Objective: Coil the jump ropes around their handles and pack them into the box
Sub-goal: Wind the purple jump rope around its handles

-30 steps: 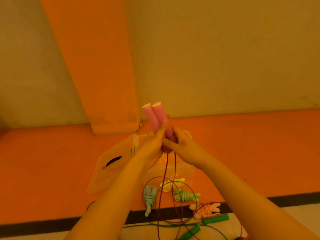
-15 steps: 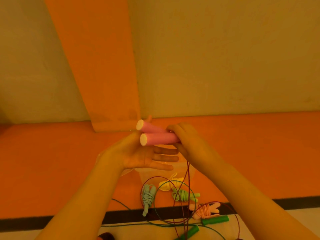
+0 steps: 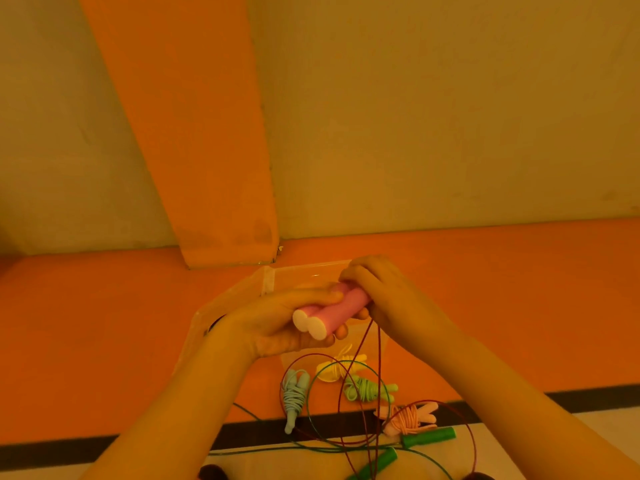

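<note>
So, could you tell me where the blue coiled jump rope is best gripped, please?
Probably around the wrapped middle of the blue coiled jump rope, from above, fingers spanning both handles. It lies flat on the floor, and its cord is bundled there, so squeezing should keep the coil tight.

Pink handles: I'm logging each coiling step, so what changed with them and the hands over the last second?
The pink handles tipped from upright to level, flat ends now toward the camera. The left hand, open beneath them midway, now grips them; the right hand kept hold of their far end, where the red cord hangs down. The coiled ropes, green handles and clear box stayed put.
</note>
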`<act>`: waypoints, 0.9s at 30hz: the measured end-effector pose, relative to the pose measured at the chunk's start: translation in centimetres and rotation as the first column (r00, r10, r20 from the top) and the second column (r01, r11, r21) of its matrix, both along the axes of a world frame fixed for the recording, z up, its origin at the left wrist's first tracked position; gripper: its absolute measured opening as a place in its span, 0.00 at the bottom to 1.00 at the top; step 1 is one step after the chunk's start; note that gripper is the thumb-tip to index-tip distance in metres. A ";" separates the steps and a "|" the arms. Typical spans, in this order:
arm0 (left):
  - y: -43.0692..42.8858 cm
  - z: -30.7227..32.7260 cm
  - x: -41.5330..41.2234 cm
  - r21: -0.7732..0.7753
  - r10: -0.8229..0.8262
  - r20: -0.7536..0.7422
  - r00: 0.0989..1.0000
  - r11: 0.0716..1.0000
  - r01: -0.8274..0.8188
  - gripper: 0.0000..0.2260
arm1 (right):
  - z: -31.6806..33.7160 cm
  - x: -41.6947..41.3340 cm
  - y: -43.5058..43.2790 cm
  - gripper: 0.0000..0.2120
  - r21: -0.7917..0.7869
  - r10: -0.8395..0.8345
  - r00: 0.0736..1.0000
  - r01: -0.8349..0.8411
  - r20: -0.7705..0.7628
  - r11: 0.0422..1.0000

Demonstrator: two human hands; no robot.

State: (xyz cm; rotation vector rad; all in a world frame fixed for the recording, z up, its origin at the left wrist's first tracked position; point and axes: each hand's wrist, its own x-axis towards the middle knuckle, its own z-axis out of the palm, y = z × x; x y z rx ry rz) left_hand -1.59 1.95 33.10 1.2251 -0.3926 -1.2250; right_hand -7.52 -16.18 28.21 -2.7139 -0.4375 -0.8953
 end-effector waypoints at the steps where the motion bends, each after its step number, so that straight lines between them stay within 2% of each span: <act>1: -0.1 0.0 -0.2 -0.005 -0.010 0.022 1.000 1.000 0.010 0.15 | 0.0 0.0 -0.2 0.17 -0.004 -0.010 1.000 0.010 -0.008 1.000; 3: 0.0 -0.5 -0.1 -0.012 -0.012 0.034 0.999 1.000 0.013 0.15 | 0.3 -0.1 -0.1 0.16 -0.004 -0.010 0.999 0.010 -0.032 1.000; 6: 0.3 -0.8 -0.4 -0.014 -0.013 0.073 0.997 1.000 0.014 0.18 | 0.8 -0.3 0.0 0.18 0.007 0.004 0.998 -0.004 -0.059 1.000; 13: 0.4 -3.7 -0.8 -0.061 0.026 0.104 0.994 0.998 -0.020 0.27 | 0.1 -0.4 0.1 0.19 0.011 0.002 0.995 -0.001 -0.103 1.000; 18: 0.2 -5.0 -0.7 -0.049 0.099 0.138 0.985 0.995 -0.093 0.28 | -0.9 -0.1 -0.2 0.23 0.018 0.030 0.984 -0.027 -0.174 0.999; 22: -0.5 -5.3 -0.7 -0.053 0.147 0.221 0.964 0.989 -0.138 0.28 | -1.2 0.2 -0.5 0.26 0.263 0.078 0.966 -0.012 -0.245 0.965; 24: -0.8 -5.3 -0.8 -0.053 0.154 0.293 0.944 0.988 -0.145 0.29 | -1.1 0.1 -0.5 0.27 0.384 0.133 0.953 -0.019 -0.272 0.923; 27: -0.8 -5.0 -1.0 -0.033 0.136 0.317 0.938 0.991 -0.133 0.30 | -0.3 -0.2 -0.8 0.33 0.558 0.208 0.905 0.038 -0.371 0.829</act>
